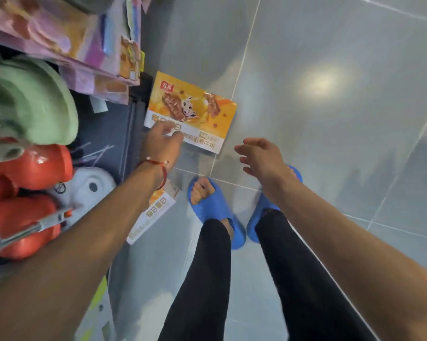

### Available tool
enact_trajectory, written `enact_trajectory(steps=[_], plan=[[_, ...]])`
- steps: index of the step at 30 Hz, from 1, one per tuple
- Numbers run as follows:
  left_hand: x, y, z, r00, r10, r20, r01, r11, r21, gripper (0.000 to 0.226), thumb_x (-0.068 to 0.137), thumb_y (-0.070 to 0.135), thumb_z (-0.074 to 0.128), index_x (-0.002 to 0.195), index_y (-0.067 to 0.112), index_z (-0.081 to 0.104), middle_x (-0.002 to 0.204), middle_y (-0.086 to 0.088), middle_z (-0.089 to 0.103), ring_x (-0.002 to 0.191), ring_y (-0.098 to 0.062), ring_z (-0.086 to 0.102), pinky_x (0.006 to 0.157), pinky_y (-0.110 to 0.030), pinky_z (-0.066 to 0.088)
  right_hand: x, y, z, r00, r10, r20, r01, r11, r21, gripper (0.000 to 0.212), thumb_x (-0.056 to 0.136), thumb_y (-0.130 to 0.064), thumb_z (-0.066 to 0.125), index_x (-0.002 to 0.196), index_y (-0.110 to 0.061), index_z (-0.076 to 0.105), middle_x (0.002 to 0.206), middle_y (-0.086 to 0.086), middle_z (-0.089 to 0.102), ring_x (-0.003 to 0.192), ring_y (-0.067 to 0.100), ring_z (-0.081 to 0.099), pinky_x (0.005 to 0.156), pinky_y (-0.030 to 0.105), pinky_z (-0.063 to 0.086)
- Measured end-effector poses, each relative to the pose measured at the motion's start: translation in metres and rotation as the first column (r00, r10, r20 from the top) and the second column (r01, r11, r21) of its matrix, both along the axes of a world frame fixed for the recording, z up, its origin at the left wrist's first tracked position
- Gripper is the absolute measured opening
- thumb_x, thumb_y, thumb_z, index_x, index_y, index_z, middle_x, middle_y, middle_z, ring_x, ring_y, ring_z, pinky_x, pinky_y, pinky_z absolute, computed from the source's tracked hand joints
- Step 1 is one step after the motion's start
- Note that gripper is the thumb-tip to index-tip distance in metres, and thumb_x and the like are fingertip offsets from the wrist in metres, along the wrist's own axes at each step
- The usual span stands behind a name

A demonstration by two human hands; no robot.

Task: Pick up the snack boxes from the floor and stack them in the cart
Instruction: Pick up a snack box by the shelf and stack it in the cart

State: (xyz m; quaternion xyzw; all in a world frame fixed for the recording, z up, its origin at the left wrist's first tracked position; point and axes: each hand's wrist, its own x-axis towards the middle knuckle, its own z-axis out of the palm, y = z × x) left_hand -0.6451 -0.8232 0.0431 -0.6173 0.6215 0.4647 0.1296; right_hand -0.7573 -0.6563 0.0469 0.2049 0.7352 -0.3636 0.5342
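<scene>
Left hand (162, 143): reached forward and down, fingers loosely bent and apart, lying over the white lower band of the nearer-to-rack snack box; blur hides whether they touch it, and nothing is gripped. Wrist carries a red cord bracelet (158, 166) with small white beads. Right hand (259, 158): held out just right of the same box, fingers spread and relaxed, holding nothing, apart from the box and from the left hand. Orange snack box (192, 107): flat on the floor, face up, printed with chocolate-coated bars and a red logo in its upper left corner, its left edge against the base of the dark rack (133, 114). Second snack box (155, 212): same orange-and-white print, on the floor beside the rack base, largely covered by the left forearm, only one white end and a strip of orange showing. Blue slippers (212, 212): one pair, worn, toes pointing toward the first box; the right one is partly behind the right forearm. Black leggings (202, 279): both legs, lower frame. Floor (330, 143): glossy grey tile with pale grout lines and a bright light reflection. Left margin, on the rack: purple printed cartons (72, 45) at top; green plastic ware (30, 102) beneath; orange plastic ware (35, 166) lower; a white plastic piece (92, 185) with a dark hole beside it. All are blurred, and whether this rack is the cart cannot be told.
</scene>
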Motion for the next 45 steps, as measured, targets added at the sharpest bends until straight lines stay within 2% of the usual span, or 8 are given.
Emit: enact_trajectory(steps=[9, 13, 16, 21, 28, 36, 41, 45], plan=[[-0.004, -0.027, -0.119, 0.955, -0.227, 0.189, 0.259, 0.951, -0.169, 0.079, 0.089, 0.033, 0.065, 0.155, 0.014, 0.026, 0.16, -0.007, 0.023, 0.145, -0.032, 0.026, 0.118, -0.047, 0.028, -0.006, -0.043, -0.134, 1.0, -0.015, 0.006, 0.016, 0.995, -0.098, 0.101, 0.085, -0.031, 0.085, 0.163, -0.022, 0.021, 0.158, 0.007, 0.042, 0.135, 0.025, 0.054, 0.112, 0.047, 0.046], [-0.012, -0.028, -0.137, 0.95, -0.157, 0.271, 0.225, 0.943, -0.243, 0.097, 0.085, 0.044, 0.07, 0.158, 0.017, 0.012, 0.166, -0.006, 0.007, 0.149, -0.033, 0.014, 0.12, -0.053, 0.02, -0.01, -0.048, -0.158, 0.999, 0.028, 0.026, -0.024, 0.987, -0.159, 0.065, 0.095, -0.019, 0.074, 0.15, -0.02, 0.039, 0.12, -0.004, 0.064, 0.093, 0.004, 0.065, 0.067, 0.02, 0.049], [-0.021, -0.037, -0.142, 0.965, -0.023, 0.261, 0.083, 0.971, -0.223, 0.101, 0.086, 0.046, 0.069, 0.159, 0.017, 0.005, 0.166, -0.008, 0.011, 0.151, -0.035, 0.015, 0.122, -0.053, 0.015, -0.01, -0.047, -0.167, 0.996, 0.087, 0.027, -0.079, 0.974, -0.212, 0.047, 0.101, -0.017, 0.065, 0.144, -0.022, 0.046, 0.109, -0.012, 0.064, 0.091, 0.003, 0.064, 0.062, 0.017, 0.05], [-0.025, -0.047, -0.131, 0.968, 0.071, 0.239, -0.027, 0.983, -0.181, 0.094, 0.067, 0.059, 0.061, 0.147, 0.021, 0.033, 0.142, -0.011, 0.048, 0.126, -0.037, 0.051, 0.105, -0.058, 0.041, -0.007, -0.043, -0.167, 0.991, 0.13, -0.021, -0.131, 0.971, -0.2, 0.04, 0.105, -0.02, 0.055, 0.144, -0.026, 0.047, 0.13, -0.003, 0.063, 0.121, 0.025, 0.063, 0.101, 0.049, 0.054], [-0.012, -0.016, -0.106, 0.976, 0.107, 0.188, -0.102, 0.994, -0.035, 0.046, 0.074, 0.049, 0.062, 0.111, 0.025, 0.055, 0.108, -0.004, 0.065, 0.086, -0.022, 0.063, 0.069, -0.032, 0.047, -0.028, -0.022, -0.139, 0.985, 0.162, -0.067, -0.166, 0.984, -0.063, 0.046, 0.095, -0.031, 0.063, 0.139, -0.031, 0.049, 0.122, -0.004, 0.068, 0.11, 0.02, 0.066, 0.079, 0.032, 0.053], [-0.005, 0.03, -0.117, 0.961, 0.146, 0.235, -0.182, 0.974, 0.138, 0.059, 0.079, 0.068, 0.052, 0.124, 0.029, 0.055, 0.115, -0.003, 0.067, 0.106, -0.029, 0.062, 0.097, -0.042, 0.048, -0.062, -0.017, -0.131, 0.968, 0.229, -0.102, -0.225, 0.973, 0.046, 0.046, 0.085, -0.059, 0.065, 0.119, -0.031, 0.053, 0.121, 0.003, 0.069, 0.11, 0.028, 0.066, 0.1, 0.046, 0.052], [-0.013, 0.027, -0.137, 0.933, 0.287, 0.216, -0.318, 0.94, 0.126, 0.064, 0.083, 0.076, 0.046, 0.113, 0.021, 0.058, 0.102, -0.005, 0.067, 0.088, -0.024, 0.063, 0.067, -0.032, 0.044, -0.078, -0.022, -0.147, 0.98, 0.188, -0.069, -0.181, 0.979, 0.095, 0.064, 0.081, -0.07, 0.058, 0.122, -0.021, 0.064, 0.108, 0.001, 0.071, 0.098, 0.025, 0.07, 0.085, 0.036, 0.053], [-0.026, 0.011, -0.159, 0.844, 0.525, 0.112, -0.524, 0.761, 0.383, 0.077, 0.075, 0.086, 0.044, 0.108, 0.022, 0.072, 0.099, -0.009, 0.077, 0.088, -0.032, 0.074, 0.086, -0.049, 0.057, -0.088, -0.032, -0.168, 0.988, 0.153, -0.028, -0.15, 0.983, 0.108, 0.08, 0.063, -0.087, 0.05, 0.102, -0.023, 0.078, 0.105, 0.006, 0.077, 0.099, 0.031, 0.072, 0.1, 0.046, 0.053]])
